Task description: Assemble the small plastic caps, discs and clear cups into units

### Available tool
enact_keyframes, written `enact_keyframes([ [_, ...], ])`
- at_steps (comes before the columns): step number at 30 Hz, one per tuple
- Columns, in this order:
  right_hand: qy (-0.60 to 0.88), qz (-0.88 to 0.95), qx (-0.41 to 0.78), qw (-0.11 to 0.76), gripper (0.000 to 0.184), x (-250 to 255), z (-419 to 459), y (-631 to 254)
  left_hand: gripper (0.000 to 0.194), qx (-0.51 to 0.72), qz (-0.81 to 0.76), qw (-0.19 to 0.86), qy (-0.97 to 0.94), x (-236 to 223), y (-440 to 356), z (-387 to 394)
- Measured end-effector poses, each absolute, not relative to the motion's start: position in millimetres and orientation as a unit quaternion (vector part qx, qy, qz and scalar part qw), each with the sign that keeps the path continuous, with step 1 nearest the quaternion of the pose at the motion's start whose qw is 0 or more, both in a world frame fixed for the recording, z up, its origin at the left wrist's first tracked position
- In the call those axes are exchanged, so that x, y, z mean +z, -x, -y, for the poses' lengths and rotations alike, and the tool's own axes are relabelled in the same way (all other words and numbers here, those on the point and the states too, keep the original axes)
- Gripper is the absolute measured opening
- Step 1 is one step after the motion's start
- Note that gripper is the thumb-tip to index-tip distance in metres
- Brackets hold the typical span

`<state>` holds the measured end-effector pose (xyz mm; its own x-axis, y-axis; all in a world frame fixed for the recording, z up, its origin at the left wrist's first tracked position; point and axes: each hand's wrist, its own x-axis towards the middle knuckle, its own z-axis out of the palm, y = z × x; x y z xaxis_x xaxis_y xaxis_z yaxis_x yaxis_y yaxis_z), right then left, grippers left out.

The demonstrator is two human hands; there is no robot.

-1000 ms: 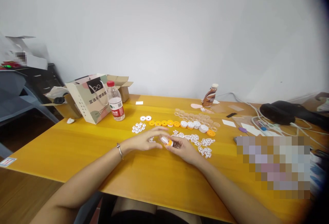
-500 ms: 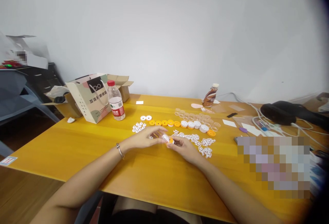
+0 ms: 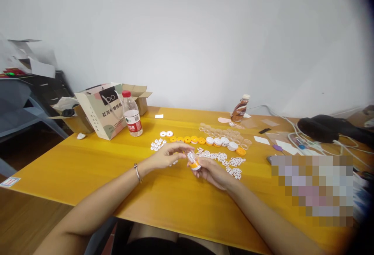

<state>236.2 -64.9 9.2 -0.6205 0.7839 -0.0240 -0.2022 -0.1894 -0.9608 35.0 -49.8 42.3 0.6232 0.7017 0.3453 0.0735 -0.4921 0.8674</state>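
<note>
Here's the small clear container (image 3: pixel 193 160) with its orange-and-white end, right inside the grip of the right hand (image 3: pixel 212 171): thumb and fingers closed round that coloured end, which tips down towards the wearer. The left hand (image 3: pixel 167 156) comes in at the clear end, thumb and fingers parted and loosely curled; whether its fingertips touch, I can't tell. Just beyond and right of the grip, white spoked pieces (image 3: pixel 220 156) lie scattered on the worktop (image 3: pixel 157 204). Past those, a row of orange and white discs (image 3: pixel 209 140) runs across, with clear cups (image 3: pixel 226 134) behind it. Over to the grip's left, there's a cluster of white knobs (image 3: pixel 158 144), two white rings (image 3: pixel 166 134) beyond. Farther left stand a red-capped bottle (image 3: pixel 133 118) and a paper bag (image 3: pixel 103 110); far right and beyond, a brown bottle (image 3: pixel 240 109).
</note>
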Motion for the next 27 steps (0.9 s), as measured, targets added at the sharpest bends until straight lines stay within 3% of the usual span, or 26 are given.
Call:
enact_keyframes([
  [7, 0.321, 0.631, 0.607, 0.36, 0.022, 1.6, 61.2, -232.8, 0.023, 0.357, -0.296, 0.361, -0.809, 42.3, -34.4, 47.4],
  [13, 0.312, 0.646, 0.607, 0.343, 0.026, 1.3, 59.9, -233.5, 0.024, 0.31, -0.215, 0.446, -0.812, 47.5, -27.9, 47.8],
  [17, 0.376, 0.736, 0.454, 0.332, 0.025, 8.6, 61.8, -234.1, 0.045, 0.281, -0.283, 0.41, -0.821, 47.2, -28.6, 51.2],
  [20, 0.408, 0.777, 0.35, 0.327, 0.029, 10.6, 63.4, -234.2, 0.032, 0.246, -0.347, 0.327, -0.844, 45.9, -31.3, 52.8],
  [24, 0.368, 0.79, 0.381, 0.309, 0.029, 8.6, 63.4, -234.5, 0.024, 0.228, -0.278, 0.302, -0.883, 51.1, -29.9, 54.6],
  [27, 0.367, 0.788, 0.382, 0.314, 0.03, 9.7, 63.2, -234.0, 0.037, 0.236, -0.253, 0.301, -0.889, 54.4, -27.9, 55.9],
])
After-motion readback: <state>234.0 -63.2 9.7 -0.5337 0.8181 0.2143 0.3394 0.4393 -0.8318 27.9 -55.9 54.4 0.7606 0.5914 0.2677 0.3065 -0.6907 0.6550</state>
